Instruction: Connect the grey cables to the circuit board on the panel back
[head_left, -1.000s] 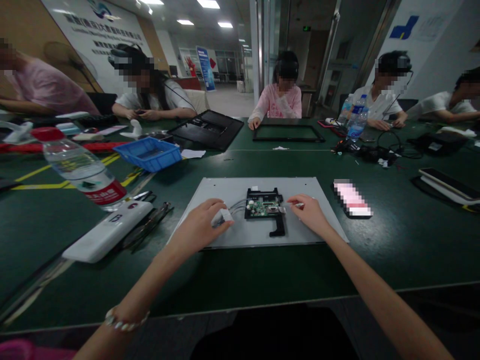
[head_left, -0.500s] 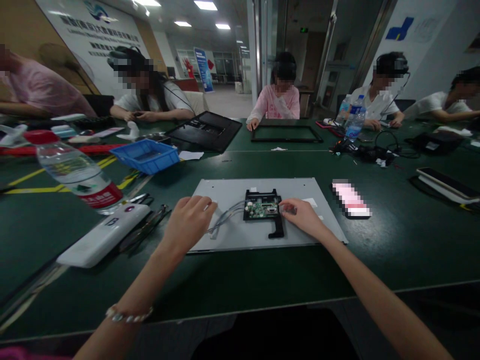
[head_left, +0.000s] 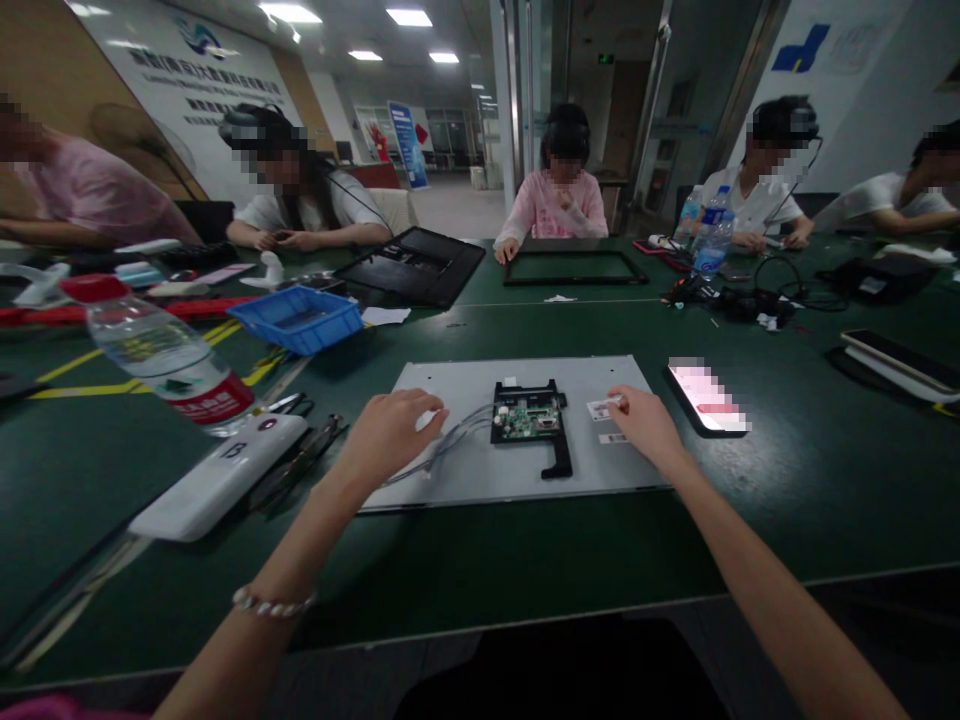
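Note:
A flat grey metal panel (head_left: 465, 480) lies on the table in front of me. On its middle sits a green circuit board (head_left: 525, 420) in a black plastic bracket (head_left: 557, 462). Thin grey wires (head_left: 459, 430) run from the board's left side toward my left hand (head_left: 394, 430). That hand is closed over the panel's left part, thumb and fingers together; anything in its grip is too small to name. My right hand (head_left: 646, 430) hovers at the panel's right side, fingers curled together beside a white label (head_left: 600, 410). Whether it pinches anything is hidden.
Left of the panel are a white power bank (head_left: 217, 475), glasses (head_left: 296, 465), a water bottle (head_left: 169, 350) and a blue tray (head_left: 300, 325). A phone (head_left: 705, 398) lies to the right. Across the table, people sit near a black frame (head_left: 574, 282) and a black panel (head_left: 412, 265).
My right hand has moved right, from the bracket's edge to the labels. My left hand has shifted slightly and stays closed. The view has moved a little.

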